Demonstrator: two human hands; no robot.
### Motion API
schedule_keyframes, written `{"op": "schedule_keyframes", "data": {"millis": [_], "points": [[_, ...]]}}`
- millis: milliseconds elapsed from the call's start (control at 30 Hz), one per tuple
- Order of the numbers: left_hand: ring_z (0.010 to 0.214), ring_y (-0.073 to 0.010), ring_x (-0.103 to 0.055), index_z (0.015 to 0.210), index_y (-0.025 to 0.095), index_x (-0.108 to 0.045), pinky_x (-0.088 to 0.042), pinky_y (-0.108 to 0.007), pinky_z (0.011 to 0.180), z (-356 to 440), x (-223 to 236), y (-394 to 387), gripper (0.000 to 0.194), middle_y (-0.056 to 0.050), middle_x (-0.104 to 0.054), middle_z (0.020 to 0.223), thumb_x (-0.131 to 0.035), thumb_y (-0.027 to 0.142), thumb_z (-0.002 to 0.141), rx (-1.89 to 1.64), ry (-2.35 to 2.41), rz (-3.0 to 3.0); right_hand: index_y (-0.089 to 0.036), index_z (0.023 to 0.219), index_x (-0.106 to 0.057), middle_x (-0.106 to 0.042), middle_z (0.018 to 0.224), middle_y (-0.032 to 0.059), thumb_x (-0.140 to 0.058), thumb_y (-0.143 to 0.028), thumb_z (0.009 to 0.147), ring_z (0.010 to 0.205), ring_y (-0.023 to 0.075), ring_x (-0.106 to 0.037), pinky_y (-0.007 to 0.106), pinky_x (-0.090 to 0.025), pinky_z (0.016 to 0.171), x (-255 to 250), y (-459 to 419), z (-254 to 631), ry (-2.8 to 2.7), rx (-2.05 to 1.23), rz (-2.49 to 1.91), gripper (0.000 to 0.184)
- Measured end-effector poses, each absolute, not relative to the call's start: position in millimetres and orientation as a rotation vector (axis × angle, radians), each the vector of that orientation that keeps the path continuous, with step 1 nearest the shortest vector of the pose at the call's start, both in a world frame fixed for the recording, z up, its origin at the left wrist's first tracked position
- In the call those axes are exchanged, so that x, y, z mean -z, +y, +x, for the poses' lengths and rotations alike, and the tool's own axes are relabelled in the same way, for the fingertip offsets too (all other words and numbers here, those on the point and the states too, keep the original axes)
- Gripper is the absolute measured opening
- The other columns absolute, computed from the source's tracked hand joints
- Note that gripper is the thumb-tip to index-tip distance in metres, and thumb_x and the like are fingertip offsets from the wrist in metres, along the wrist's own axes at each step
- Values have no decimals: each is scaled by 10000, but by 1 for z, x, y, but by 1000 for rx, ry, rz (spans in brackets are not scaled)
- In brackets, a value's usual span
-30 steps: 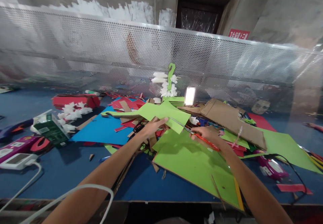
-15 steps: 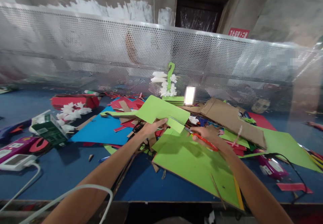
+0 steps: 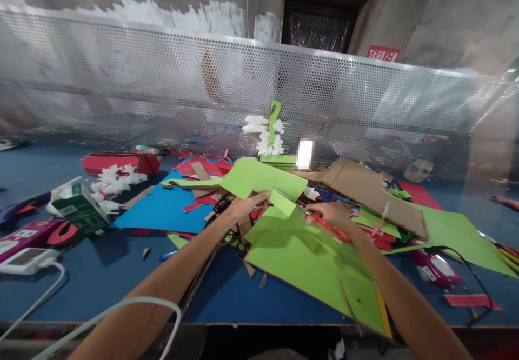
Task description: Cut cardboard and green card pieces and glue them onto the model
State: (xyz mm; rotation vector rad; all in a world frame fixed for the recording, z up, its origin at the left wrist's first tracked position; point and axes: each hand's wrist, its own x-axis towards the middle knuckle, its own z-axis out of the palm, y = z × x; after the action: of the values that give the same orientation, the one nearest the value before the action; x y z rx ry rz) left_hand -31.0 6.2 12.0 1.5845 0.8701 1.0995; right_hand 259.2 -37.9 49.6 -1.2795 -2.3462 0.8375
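My left hand (image 3: 248, 206) pinches the near edge of a light green sheet (image 3: 259, 177), thumb on top, holding it above the pile. In my right hand (image 3: 330, 217) is a pair of scissors (image 3: 327, 226) with orange-red handles. Its blades reach left into the sheet, where a cut sets off a flap (image 3: 283, 203) that hangs toward me. Beneath my hands lies a larger green board (image 3: 312, 257) on the table. How far the blades are apart is hard to make out.
Blue card (image 3: 170, 208), red scraps (image 3: 206, 166) and brown cardboard (image 3: 373, 192) crowd the blue table (image 3: 227, 300). A green hook-shaped piece (image 3: 274, 119) with white flowers stands at the back, before a perforated metal screen (image 3: 162, 73). A white cable (image 3: 133, 299) crosses near my left forearm.
The green sheet has tipped slightly, its far edge a little lower and its right corner slightly to the right. Both hands keep nearly the same place and hold.
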Motion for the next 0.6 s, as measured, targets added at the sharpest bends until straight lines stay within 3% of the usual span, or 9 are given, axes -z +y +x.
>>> {"op": "schedule_keyframes", "data": {"millis": [200,433,600], "points": [[665,-204,-644,598,188,-659,-538,-366,780,-27,-12,5,480,-63,-682,644,-764,624,767,-1091,833,1534,-130,978,-711,-585,722,30,-509,-752,861,615,160,-449,278,-347,588,-46,-35,261,-2389,-829,-1188,664],[712,-220,-681,599,187,-654,-548,-404,875,-30,0,16,454,-58,-694,650,-807,599,714,-1108,844,1386,-158,1031,-707,-615,734,64,-407,-793,922,656,202,-495,314,-374,622,-51,-41,267,-2461,-699,-1188,711],[644,-198,-635,598,177,-658,-550,-401,818,-29,0,18,456,-49,-669,613,-826,593,682,-1140,833,1317,-164,1069,-706,-642,801,84,-391,-825,911,665,209,-503,329,-385,642,-52,-41,270,-2478,-742,-1163,749]]}}
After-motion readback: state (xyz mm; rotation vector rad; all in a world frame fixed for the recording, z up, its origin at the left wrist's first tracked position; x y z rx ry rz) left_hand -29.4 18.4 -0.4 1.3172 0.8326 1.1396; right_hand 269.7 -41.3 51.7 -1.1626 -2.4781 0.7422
